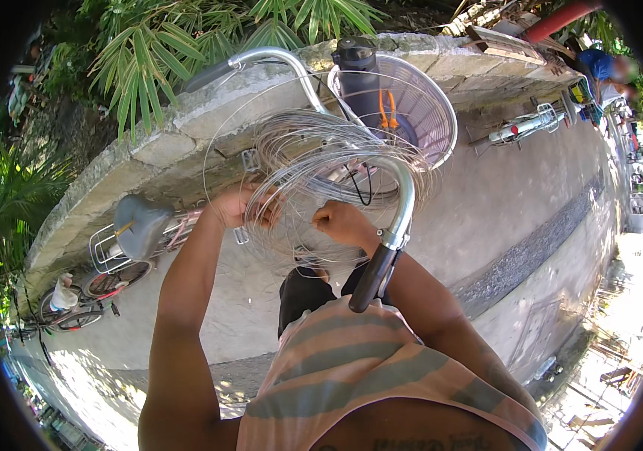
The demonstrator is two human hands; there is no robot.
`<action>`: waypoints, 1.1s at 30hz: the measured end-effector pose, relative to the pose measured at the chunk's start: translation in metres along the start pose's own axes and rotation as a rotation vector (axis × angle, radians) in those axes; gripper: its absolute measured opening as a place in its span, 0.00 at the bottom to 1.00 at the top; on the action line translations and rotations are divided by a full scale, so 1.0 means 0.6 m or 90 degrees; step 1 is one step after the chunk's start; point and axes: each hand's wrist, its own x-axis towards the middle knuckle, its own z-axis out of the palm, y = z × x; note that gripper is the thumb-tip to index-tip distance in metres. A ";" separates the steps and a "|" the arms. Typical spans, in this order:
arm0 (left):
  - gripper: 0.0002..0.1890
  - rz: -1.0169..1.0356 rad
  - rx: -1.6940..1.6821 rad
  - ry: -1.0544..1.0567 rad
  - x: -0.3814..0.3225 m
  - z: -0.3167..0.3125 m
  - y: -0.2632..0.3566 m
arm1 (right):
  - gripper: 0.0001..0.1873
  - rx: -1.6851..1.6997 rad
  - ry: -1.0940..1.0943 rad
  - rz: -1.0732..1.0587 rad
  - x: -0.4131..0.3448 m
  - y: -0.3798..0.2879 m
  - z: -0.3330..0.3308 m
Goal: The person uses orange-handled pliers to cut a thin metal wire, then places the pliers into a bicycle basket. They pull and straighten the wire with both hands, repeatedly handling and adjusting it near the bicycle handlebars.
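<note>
A large loose coil of thin metal wire (pixel 310 135) hangs over the handlebar of a bicycle in front of me. My left hand (pixel 248 206) is among the loops on the coil's left side, its fingers curled on several strands. Below the coil, my right hand (pixel 341 222) is closed with thumb and finger pinched at a fine strand; the wire there is faint. The chrome handlebar (pixel 403 189) curves past my right forearm and ends in a dark grip (pixel 375 279). One wide loop of wire rises above the coil.
A wicker-style basket (pixel 434 113) on the bicycle holds a dark bottle (pixel 358 76) and orange-handled pliers (pixel 388 110). The grey saddle (pixel 144 225) is at left. A low concrete wall (pixel 164 144) runs behind. Another bicycle (pixel 524 127) stands at right, near people (pixel 603 67).
</note>
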 end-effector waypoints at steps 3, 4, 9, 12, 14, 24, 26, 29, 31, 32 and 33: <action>0.24 -0.041 0.075 -0.068 -0.005 0.042 -0.001 | 0.13 -0.012 0.003 -0.040 -0.004 -0.008 -0.001; 0.23 -0.052 0.114 -0.068 0.001 0.059 -0.003 | 0.13 -0.001 0.015 -0.042 -0.007 -0.013 0.002; 0.19 0.021 0.199 -0.054 0.016 0.067 -0.035 | 0.13 0.066 0.023 -0.029 -0.031 -0.039 -0.012; 0.17 0.064 0.223 -0.010 0.010 0.086 -0.030 | 0.12 0.095 0.054 -0.027 -0.043 -0.042 -0.014; 0.16 0.082 0.175 0.024 0.010 0.099 -0.031 | 0.12 0.129 0.062 -0.035 -0.043 -0.037 -0.012; 0.09 0.234 0.050 0.013 -0.036 0.055 0.006 | 0.20 0.285 0.173 -0.226 -0.092 0.022 0.048; 0.07 0.236 0.105 0.027 -0.045 0.085 0.021 | 0.20 0.283 0.125 -0.131 -0.093 -0.006 0.020; 0.11 0.251 0.161 0.027 -0.049 0.111 0.027 | 0.19 0.114 0.240 -0.211 -0.093 0.003 0.021; 0.12 0.248 0.181 0.037 -0.047 0.105 0.019 | 0.19 0.184 0.222 -0.208 -0.126 0.025 -0.004; 0.12 0.230 0.189 0.051 -0.046 0.097 0.009 | 0.17 0.165 0.250 -0.162 -0.162 0.042 -0.030; 0.11 0.214 0.196 0.071 -0.047 0.091 0.004 | 0.16 0.128 0.281 -0.114 -0.192 0.048 -0.073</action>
